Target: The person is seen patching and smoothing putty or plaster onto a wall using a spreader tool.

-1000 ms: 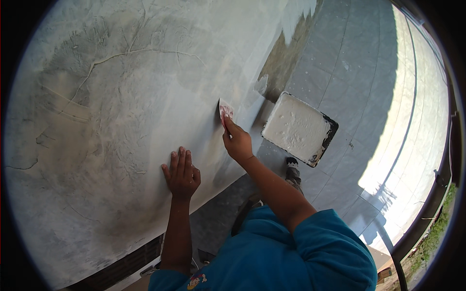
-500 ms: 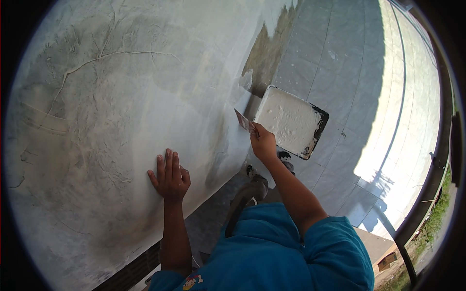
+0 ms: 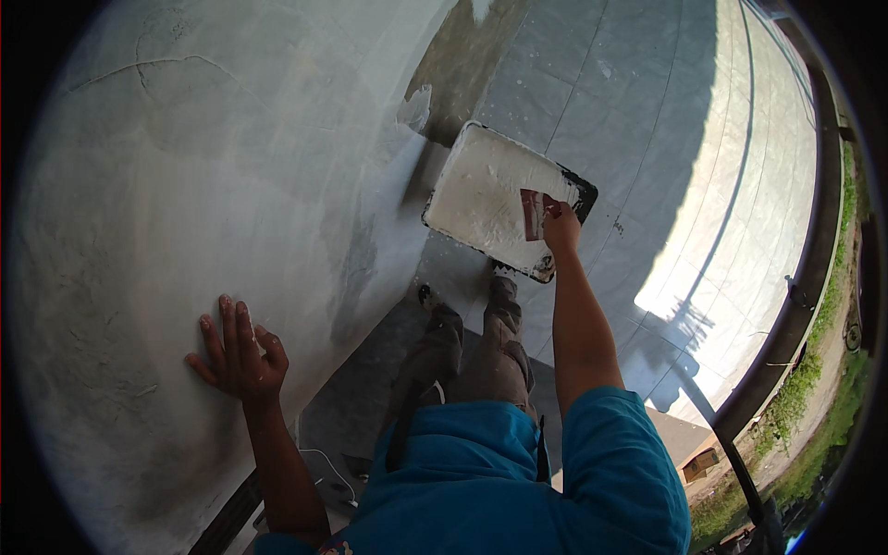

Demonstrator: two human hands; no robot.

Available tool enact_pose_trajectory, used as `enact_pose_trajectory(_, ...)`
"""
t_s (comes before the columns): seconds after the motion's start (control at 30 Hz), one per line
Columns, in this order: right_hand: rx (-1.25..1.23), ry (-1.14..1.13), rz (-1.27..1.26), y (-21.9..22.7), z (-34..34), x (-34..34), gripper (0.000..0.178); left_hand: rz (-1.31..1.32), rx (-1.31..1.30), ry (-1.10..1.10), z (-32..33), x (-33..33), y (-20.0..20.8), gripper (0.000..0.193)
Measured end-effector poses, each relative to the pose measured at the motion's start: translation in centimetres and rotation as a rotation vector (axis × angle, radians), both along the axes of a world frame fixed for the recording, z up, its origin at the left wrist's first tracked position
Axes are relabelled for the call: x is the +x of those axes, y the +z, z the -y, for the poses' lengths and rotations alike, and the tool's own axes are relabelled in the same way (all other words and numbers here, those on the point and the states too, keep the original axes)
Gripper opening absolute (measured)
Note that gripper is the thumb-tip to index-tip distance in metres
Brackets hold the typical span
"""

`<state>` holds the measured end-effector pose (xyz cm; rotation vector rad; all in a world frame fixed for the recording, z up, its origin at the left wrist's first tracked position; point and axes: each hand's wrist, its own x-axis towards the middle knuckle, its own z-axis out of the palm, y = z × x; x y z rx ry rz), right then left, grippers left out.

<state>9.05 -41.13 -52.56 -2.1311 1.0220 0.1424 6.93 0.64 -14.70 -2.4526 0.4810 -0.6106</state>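
My right hand [image 3: 562, 231] grips a reddish-brown putty scraper [image 3: 533, 215] streaked with white. Its flat blade is over the white putty in a black-rimmed tray [image 3: 589, 199], at the tray's right part; whether it touches the putty I cannot tell. White paste [image 3: 486, 180] covers most of the tray's bottom, with smears along the rim. On the left, my left hand [image 3: 242, 356] lies against the pale plastered wall [image 3: 185, 203], fingers stretched and apart, fingertips dusted white. Nothing is in that hand.
Grey floor tiles [image 3: 638, 120] run along the wall, brightly sunlit on the right. A bare brownish patch [image 3: 462, 65] shows low on the wall beyond the tray. My shoes [image 3: 427, 296] stand just short of the tray. A white cable [image 3: 324, 458] lies near my left forearm.
My right hand has carried the scraper from beside the wall, rightward over the tray. My view has shifted, so wall and tray sit further left. The left hand still rests on the wall.
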Motion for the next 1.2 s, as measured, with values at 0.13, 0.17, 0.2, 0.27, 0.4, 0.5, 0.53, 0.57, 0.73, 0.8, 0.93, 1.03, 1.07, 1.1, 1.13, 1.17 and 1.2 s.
enact_pose_trajectory(0.13, 0.104, 0.401, -0.009, -1.0, -1.8, 2.2, 0.029, 0.021, 0.017, -0.020, 0.1, 0.2, -0.2, 0.036)
enact_pose_trajectory(0.17, 0.114, 0.489, -0.012, -1.1, -2.4, 2.7, 0.028, 0.027, 0.021, -0.029, 0.1, 0.2, -0.2, 0.035)
enact_pose_trajectory(0.2, 0.118, 0.495, -0.019, -1.2, -2.9, 3.2, 0.028, 0.034, 0.026, -0.039, 0.0, 0.2, -0.2, 0.035)
enact_pose_trajectory(0.27, 0.121, 0.584, -0.103, -1.4, -3.6, 4.1, 0.027, 0.028, 0.030, -0.024, -0.1, 0.1, -0.2, 0.034)
enact_pose_trajectory(0.4, 0.114, 0.733, -0.063, -2.0, -3.6, 5.6, 0.025, 0.031, 0.021, -0.010, -0.1, 0.1, -0.2, 0.033)
enact_pose_trajectory(0.5, 0.149, 0.936, -0.076, -3.0, -3.9, 5.5, 0.025, 0.031, 0.018, -0.017, 0.0, 0.2, -0.2, 0.033)
enact_pose_trajectory(0.53, 0.150, 0.940, -0.076, -3.0, -4.2, 5.4, 0.025, 0.032, 0.019, -0.013, -0.1, 0.1, -0.2, 0.033)
enact_pose_trajectory(0.57, 0.182, 0.935, -0.085, -3.0, -4.6, 5.2, 0.024, 0.030, 0.023, -0.012, -0.2, 0.1, -0.2, 0.032)
enact_pose_trajectory(0.73, 0.256, 0.973, -0.042, -2.7, -5.0, 4.8, 0.026, 0.039, 0.025, -0.008, -0.2, -0.1, -0.2, 0.031)
enact_pose_trajectory(0.8, 0.282, 0.921, -0.063, -2.6, -4.6, 4.2, 0.028, 0.030, 0.023, -0.003, -0.3, -0.3, -0.2, 0.030)
enact_pose_trajectory(0.93, 0.481, 0.728, -0.100, -3.0, -2.8, 3.2, 0.030, 0.040, 0.015, -0.010, 0.0, 0.0, -0.4, 0.029)
enact_pose_trajectory(1.03, 0.640, 0.641, -0.108, -1.9, -1.9, 2.5, 0.026, 0.051, 0.014, -0.029, 0.2, 0.1, -0.3, 0.032)
enact_pose_trajectory(1.07, 0.727, 0.594, -0.065, -1.6, -1.7, 2.3, 0.026, 0.050, 0.013, -0.029, 0.2, 0.2, -0.3, 0.032)
enact_pose_trajectory(1.1, 0.726, 0.594, -0.062, -1.2, -1.5, 2.0, 0.026, 0.049, 0.012, -0.030, 0.2, 0.2, -0.2, 0.032)
enact_pose_trajectory(1.13, 0.796, 0.538, -0.010, -0.8, -1.5, 1.8, 0.023, 0.052, 0.015, -0.029, 0.2, 0.2, -0.2, 0.032)
enact_pose_trajectory(1.17, 0.865, 0.482, 0.042, -0.4, -1.5, 1.7, 0.021, 0.052, 0.019, -0.030, 0.1, 0.1, -0.1, 0.031)
enact_pose_trajectory(1.2, 0.868, 0.484, 0.044, 0.0, -1.7, 1.7, 0.021, 0.052, 0.024, -0.029, 0.0, 0.0, 0.0, 0.031)
